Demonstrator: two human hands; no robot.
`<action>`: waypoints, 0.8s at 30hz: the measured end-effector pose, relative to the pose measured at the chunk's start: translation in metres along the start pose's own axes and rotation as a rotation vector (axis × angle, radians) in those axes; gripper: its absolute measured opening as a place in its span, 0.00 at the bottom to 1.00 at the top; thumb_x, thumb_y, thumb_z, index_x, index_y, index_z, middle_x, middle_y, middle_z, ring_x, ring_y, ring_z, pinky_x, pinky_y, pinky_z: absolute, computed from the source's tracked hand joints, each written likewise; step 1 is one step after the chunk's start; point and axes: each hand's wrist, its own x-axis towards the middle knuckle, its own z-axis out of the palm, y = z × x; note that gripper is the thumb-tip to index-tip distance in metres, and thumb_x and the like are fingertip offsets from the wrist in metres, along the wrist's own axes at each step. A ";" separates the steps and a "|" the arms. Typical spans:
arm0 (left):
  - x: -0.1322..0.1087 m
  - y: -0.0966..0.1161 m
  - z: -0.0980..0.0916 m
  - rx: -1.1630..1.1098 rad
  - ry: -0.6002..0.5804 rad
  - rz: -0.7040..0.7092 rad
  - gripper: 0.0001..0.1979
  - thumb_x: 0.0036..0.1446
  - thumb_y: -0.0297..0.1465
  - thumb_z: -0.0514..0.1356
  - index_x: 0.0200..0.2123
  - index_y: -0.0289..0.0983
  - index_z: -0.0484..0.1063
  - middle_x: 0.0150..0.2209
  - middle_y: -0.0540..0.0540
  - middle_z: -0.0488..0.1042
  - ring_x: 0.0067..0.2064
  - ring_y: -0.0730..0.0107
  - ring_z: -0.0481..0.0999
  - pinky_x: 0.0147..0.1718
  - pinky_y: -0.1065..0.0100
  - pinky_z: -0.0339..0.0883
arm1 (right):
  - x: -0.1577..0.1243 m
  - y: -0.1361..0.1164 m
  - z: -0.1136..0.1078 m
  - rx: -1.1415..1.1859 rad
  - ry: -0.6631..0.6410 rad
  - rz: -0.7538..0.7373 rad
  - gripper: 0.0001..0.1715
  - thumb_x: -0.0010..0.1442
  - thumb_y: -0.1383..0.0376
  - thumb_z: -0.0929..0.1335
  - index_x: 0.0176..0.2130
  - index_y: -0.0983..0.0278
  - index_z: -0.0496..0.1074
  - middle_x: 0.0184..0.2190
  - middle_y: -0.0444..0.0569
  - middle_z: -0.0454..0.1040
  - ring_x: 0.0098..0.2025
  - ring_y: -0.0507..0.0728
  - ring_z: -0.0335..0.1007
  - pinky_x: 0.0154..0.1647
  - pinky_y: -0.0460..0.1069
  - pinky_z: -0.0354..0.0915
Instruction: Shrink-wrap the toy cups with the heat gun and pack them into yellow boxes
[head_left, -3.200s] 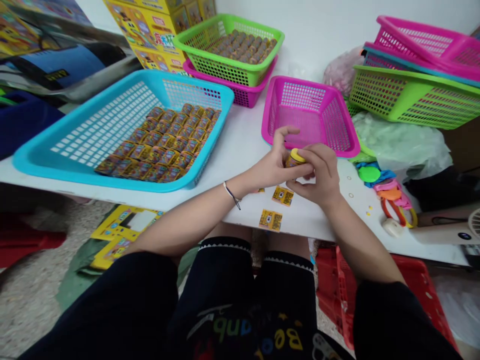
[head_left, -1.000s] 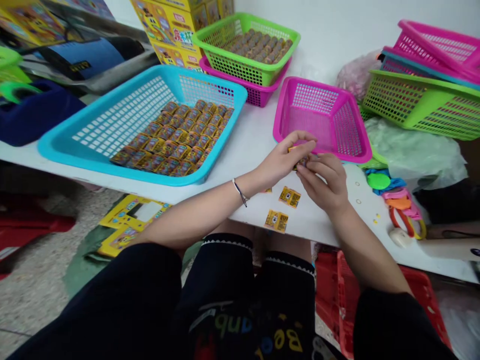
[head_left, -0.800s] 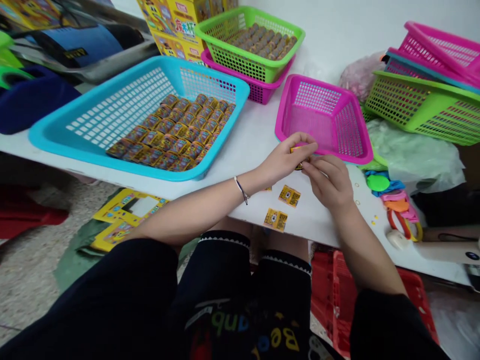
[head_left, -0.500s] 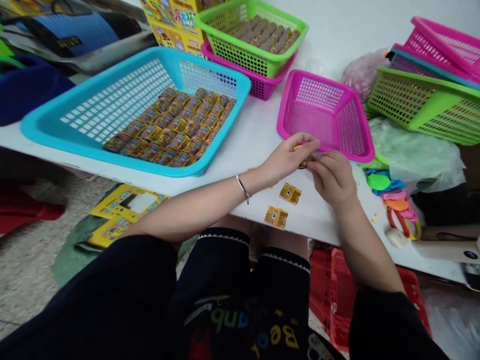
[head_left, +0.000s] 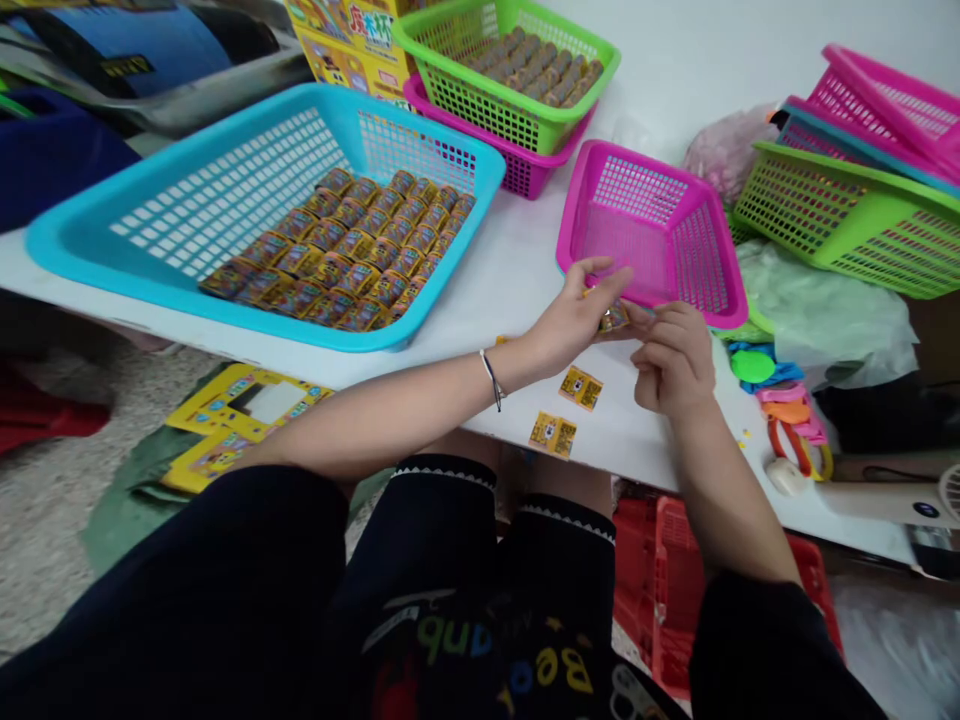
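Observation:
My left hand [head_left: 574, 318] is closed around a small yellow-lidded jar [head_left: 613, 317], just in front of the empty pink basket [head_left: 716, 290]. Only a bit of the jar shows between the fingers. My right hand [head_left: 673, 357] sits right beside it with its fingers curled loosely; whether it touches the jar or holds anything is unclear. Two small yellow stickers [head_left: 581, 388] [head_left: 553, 433] lie on the white table [head_left: 495, 290] under my hands. A big blue basket [head_left: 90, 255] on the left holds several rows of the same small jars [head_left: 352, 250].
A green basket [head_left: 480, 100] of jars rests on a pink one [head_left: 517, 175] at the back. Stacked green and pink baskets [head_left: 847, 210], plastic bags [head_left: 817, 305] and coloured bits [head_left: 787, 400] sit on the right. A red crate [head_left: 652, 590] stands under the table.
The jar, upright between both hands earlier, is now mostly wrapped in my left hand. My right hand has drawn slightly back and down from it. The view has shifted a little.

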 end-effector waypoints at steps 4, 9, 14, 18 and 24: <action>0.000 0.000 -0.004 0.043 -0.093 0.090 0.28 0.68 0.37 0.63 0.62 0.43 0.49 0.29 0.57 0.73 0.32 0.71 0.80 0.41 0.64 0.74 | 0.008 -0.005 -0.008 -0.093 -0.097 0.189 0.28 0.64 0.47 0.67 0.57 0.56 0.72 0.50 0.54 0.71 0.58 0.68 0.64 0.65 0.70 0.58; 0.001 -0.011 -0.009 0.144 -0.235 0.126 0.39 0.59 0.33 0.69 0.62 0.43 0.45 0.28 0.58 0.73 0.30 0.70 0.80 0.35 0.66 0.73 | 0.018 -0.016 -0.007 -0.175 -0.276 0.294 0.35 0.60 0.51 0.69 0.64 0.56 0.69 0.57 0.56 0.70 0.63 0.70 0.59 0.68 0.71 0.53; 0.000 -0.018 -0.009 0.270 -0.196 0.231 0.39 0.56 0.26 0.65 0.62 0.42 0.45 0.25 0.60 0.67 0.26 0.70 0.75 0.29 0.67 0.66 | 0.018 -0.018 -0.003 -0.175 -0.209 0.218 0.23 0.61 0.58 0.71 0.55 0.56 0.74 0.51 0.53 0.75 0.56 0.65 0.65 0.67 0.68 0.56; -0.006 -0.021 -0.009 0.377 -0.131 0.314 0.38 0.54 0.25 0.65 0.62 0.44 0.47 0.27 0.59 0.61 0.26 0.72 0.69 0.30 0.65 0.63 | 0.012 -0.016 -0.002 -0.156 -0.221 0.191 0.20 0.63 0.54 0.71 0.54 0.53 0.74 0.48 0.51 0.76 0.54 0.64 0.67 0.66 0.69 0.56; -0.012 -0.024 -0.008 0.432 -0.047 0.354 0.37 0.55 0.25 0.64 0.62 0.46 0.49 0.31 0.56 0.64 0.33 0.67 0.73 0.38 0.63 0.67 | 0.005 -0.022 0.002 -0.165 -0.213 0.202 0.22 0.65 0.52 0.71 0.57 0.51 0.73 0.48 0.51 0.76 0.55 0.64 0.68 0.67 0.69 0.56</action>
